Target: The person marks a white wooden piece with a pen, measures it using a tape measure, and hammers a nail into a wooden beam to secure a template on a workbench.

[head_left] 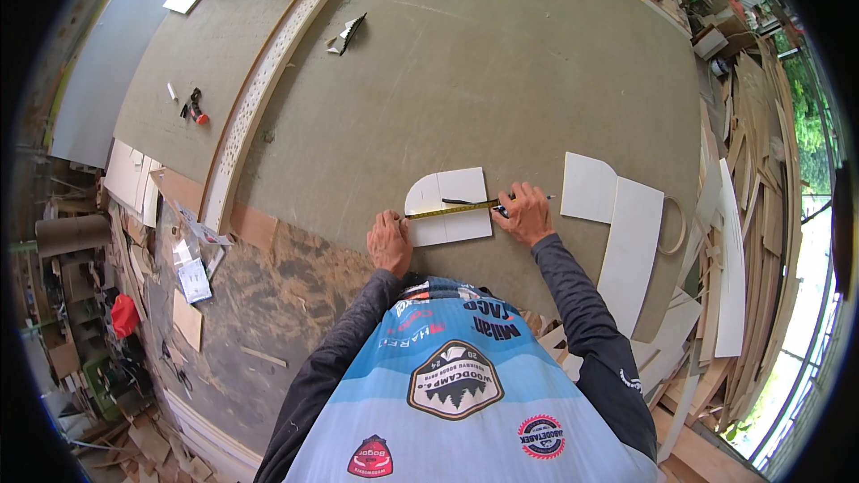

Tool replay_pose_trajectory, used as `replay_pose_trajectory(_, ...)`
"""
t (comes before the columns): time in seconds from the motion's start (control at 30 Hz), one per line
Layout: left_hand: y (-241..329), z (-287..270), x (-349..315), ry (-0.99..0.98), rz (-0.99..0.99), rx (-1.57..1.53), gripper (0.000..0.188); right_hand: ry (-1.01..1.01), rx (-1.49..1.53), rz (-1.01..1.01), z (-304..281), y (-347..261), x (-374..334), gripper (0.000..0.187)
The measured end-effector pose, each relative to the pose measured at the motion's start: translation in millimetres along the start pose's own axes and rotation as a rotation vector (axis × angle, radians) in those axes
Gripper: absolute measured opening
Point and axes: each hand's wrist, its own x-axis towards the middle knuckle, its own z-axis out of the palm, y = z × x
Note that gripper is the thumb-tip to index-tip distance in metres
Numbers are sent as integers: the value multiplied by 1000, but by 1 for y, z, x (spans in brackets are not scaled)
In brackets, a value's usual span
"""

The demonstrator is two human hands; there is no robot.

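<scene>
A white board piece [447, 228] with one rounded corner lies on the large grey-brown worktop in front of me. Across it stretches the yellow blade of a tape measure [450, 209]. My left hand [389, 242] is closed at the blade's end, by the board's left edge. At the right edge my right hand [528, 215] grips the tape's case, mostly hidden under the fingers. A thin pointed tip, perhaps of a pen, sticks out beyond that hand. Just above the blade a slim dark strip [461, 201] lies on the board; its kind is unclear.
More white cut pieces [629, 250] lie to the right, beside a pale ring-shaped strip [674, 226]. A long perforated rail [268, 80] crosses the worktop at left. Beyond it lies a red-and-black tool [195, 109]. Wood offcuts [756, 206] pile up at far right.
</scene>
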Motion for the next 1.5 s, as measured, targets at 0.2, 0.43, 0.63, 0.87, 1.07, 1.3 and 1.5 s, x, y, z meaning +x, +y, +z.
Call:
replay_pose_trajectory(0.2,8,-6,3,2,74,-42,23,-5,-5,11,3,-1,-2,34)
replay_pose_trajectory(0.43,2,-5,7,-9,184,-98,20,64,27,-17,-5,-6,-3,35)
replay_pose_trajectory(0.63,28,-47,5,-15,395,-463,10,187,268,-51,-31,-48,-12,35)
replay_pose_trajectory(0.87,46,-39,-7,-386,238,-932,22,135,685,294,-16,-136,-21,30)
replay_pose_trajectory(1.07,39,-45,-18,-794,8,-1171,55,221,1178,743,6,-146,-23,45)
replay_pose_trajectory(1.3,37,-48,-16,-879,-6,-1051,50,108,1419,760,15,-141,-49,44)
replay_pose_trajectory(1.5,3,-66,-3,-450,-84,-1118,40,246,1118,925,-27,-113,-138,35)
